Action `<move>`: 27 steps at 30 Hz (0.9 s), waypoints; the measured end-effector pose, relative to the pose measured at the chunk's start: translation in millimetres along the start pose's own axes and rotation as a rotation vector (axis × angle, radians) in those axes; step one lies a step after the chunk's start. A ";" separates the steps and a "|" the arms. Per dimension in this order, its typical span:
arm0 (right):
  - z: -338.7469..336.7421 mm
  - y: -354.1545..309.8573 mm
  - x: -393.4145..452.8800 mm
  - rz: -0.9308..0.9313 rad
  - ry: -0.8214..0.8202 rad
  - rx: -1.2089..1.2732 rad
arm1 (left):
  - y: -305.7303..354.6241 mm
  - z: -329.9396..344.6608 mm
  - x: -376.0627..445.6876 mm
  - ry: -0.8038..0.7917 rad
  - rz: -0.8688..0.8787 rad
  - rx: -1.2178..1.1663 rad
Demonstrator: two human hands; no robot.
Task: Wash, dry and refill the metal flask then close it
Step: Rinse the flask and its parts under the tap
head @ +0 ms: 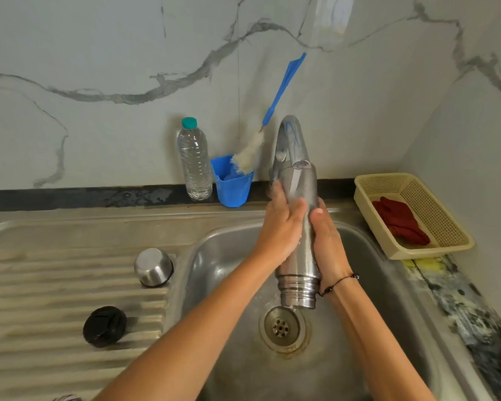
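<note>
Steel flask [300, 235]: you hold it upside down over the sink basin [368, 314], its base directly under the tap spout [295, 140] and its threaded mouth pointing down, just above the drain [281, 327].
Left hand [278, 230]: your palm lies against the flask's left side, on the side away from the basket; the fingers [284, 195] reach up along the upper body toward the tap, fairly straight and pressed flat on the metal.
Right hand [329, 244]: you grip the flask's right side; the thumb [315, 215] lies on the front of the body, and the other fingers curl behind the flask, out of view.
Flask relative to fingers: the body sits between your two palms, with the threaded neck projecting below both hands.
Steel cup lid [154, 266]: it rests mouth-down on the ribbed drainboard [55, 285], left of the flask.
Black stopper [104, 327]: it lies on the drainboard, left of the flask and nearer you than the cup lid.
Bottle brush [261, 134]: it stands in the blue cup [233, 186], behind the flask and left of the tap.
Water bottle [194, 163]: it stands capped just left of the blue cup.
Basket [446, 224]: it sits right of the flask and holds a red cloth [399, 221].
</note>
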State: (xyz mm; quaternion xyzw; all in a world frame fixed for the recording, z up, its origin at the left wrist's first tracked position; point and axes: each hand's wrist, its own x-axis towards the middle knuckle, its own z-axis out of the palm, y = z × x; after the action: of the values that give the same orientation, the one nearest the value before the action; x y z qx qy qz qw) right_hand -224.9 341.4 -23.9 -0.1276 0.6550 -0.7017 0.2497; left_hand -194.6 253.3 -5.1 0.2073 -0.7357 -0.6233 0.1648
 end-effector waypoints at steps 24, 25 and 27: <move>8.9 -8.6 12.3 0.140 0.011 0.065 | -26.6 3.0 -30.2 -0.020 0.213 0.357; 8.8 -8.2 12.8 0.118 0.009 0.067 | -22.0 3.1 -22.9 -0.018 0.199 0.329; 9.8 -6.8 8.5 0.071 -0.031 0.064 | -12.2 -1.2 -1.2 0.021 0.145 0.176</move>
State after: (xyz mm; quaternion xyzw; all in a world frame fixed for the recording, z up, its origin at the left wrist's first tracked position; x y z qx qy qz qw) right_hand -228.4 328.7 -17.4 -0.1071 0.6324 -0.7109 0.2886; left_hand -191.8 251.2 -16.8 0.1737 -0.7990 -0.5404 0.1985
